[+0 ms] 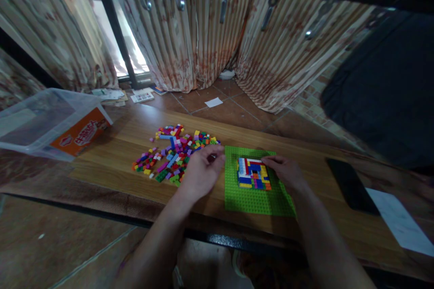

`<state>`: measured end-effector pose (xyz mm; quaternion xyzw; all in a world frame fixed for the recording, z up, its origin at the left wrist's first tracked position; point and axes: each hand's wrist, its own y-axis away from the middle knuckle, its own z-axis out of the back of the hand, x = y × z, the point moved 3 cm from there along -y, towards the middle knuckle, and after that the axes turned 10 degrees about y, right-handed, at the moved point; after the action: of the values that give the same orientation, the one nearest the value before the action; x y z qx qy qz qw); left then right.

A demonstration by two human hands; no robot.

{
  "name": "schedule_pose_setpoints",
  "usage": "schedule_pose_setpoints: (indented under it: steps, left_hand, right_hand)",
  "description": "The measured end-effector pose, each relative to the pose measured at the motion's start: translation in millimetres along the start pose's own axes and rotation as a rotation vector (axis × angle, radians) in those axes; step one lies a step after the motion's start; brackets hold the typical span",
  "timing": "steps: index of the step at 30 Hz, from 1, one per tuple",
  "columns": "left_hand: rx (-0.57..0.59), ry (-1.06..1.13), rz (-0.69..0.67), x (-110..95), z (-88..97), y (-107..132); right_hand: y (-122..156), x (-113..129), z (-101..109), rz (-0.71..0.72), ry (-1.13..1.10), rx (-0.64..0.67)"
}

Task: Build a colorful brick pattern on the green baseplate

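A green studded baseplate [237,203] lies on the wooden table. On it stands a low, roughly square build of toy bricks [251,180] in white, red, blue, yellow and orange, with a small dark gap near its middle. My right hand [288,172] is closed at the build's far right corner, its fingertips against the bricks. My left hand [203,169] hovers between the baseplate's left edge and a spread of loose toy bricks [174,149]. Its thumb and fingers are curled into a pinch; whatever is between them is too small to make out.
At the left end of the table [129,126] stands a clear plastic bin [50,104] with an orange label. A dark phone-like slab [351,185] and a white sheet of paper [400,219] lie on the right. Striped curtains [210,40] hang beyond the table.
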<state>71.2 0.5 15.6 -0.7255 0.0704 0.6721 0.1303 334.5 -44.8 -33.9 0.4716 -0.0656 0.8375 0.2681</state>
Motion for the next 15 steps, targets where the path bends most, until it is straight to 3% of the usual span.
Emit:
schedule_pose_setpoints:
  steps: [1, 4, 10, 12, 15]
  left_hand:
    - [0.075, -0.055, 0.010, 3, -12.5, 6]
    - [0.142, -0.259, -0.002, 11, -37.7, 18]
    - [0.242, -0.463, 0.043, 24, -57.6, 26]
    - [0.261, -0.489, 0.048, 25, -60.0, 29]
    - [0.297, -0.486, 0.024, 28, -63.6, 31]
  right_hand:
    - [0, 0, 0, -0.007, 0.003, -0.005]
    - [0, 0, -1, -0.023, 0.014, -0.018]
    - [-1, -5, 4, -0.054, -0.120, 0.034]
    - [-2, -8, 11, -0.082, -0.225, -0.024]
    - [-3, -10, 21, -0.081, -0.345, -0.217]
